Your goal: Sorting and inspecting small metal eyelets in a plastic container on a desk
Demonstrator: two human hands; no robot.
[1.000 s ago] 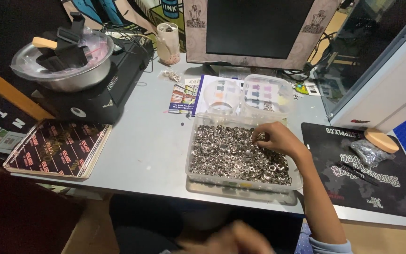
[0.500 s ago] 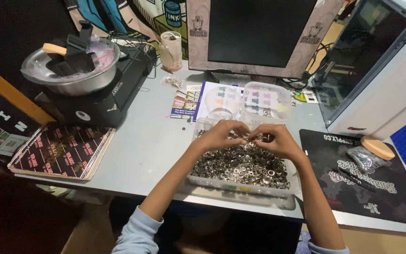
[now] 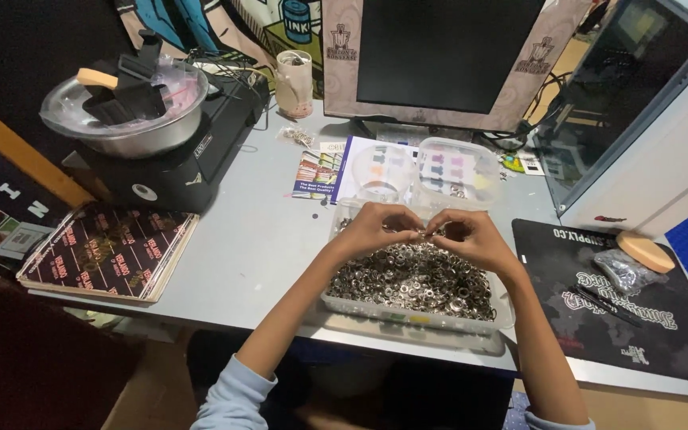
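Observation:
A clear plastic tub [image 3: 408, 317] full of small metal rings [image 3: 408, 279] sits at the front of the grey table. Both hands hover over its far side, fingertips meeting. My left hand [image 3: 376, 227] and my right hand [image 3: 471, 237] pinch a few of the small metal rings between them at the middle. The piece they hold is tiny and mostly hidden by the fingers.
Clear lids [image 3: 428, 167] lie behind the tub on a leaflet [image 3: 318, 173]. A monitor [image 3: 447, 56] stands at the back, a computer case [image 3: 639, 119] at right. A black machine with a steel bowl [image 3: 133, 119] is at left, a black mat [image 3: 623, 302] at right.
One second ago only my right hand was in the tub. My left hand has come up from below the table and both now meet over the rings.

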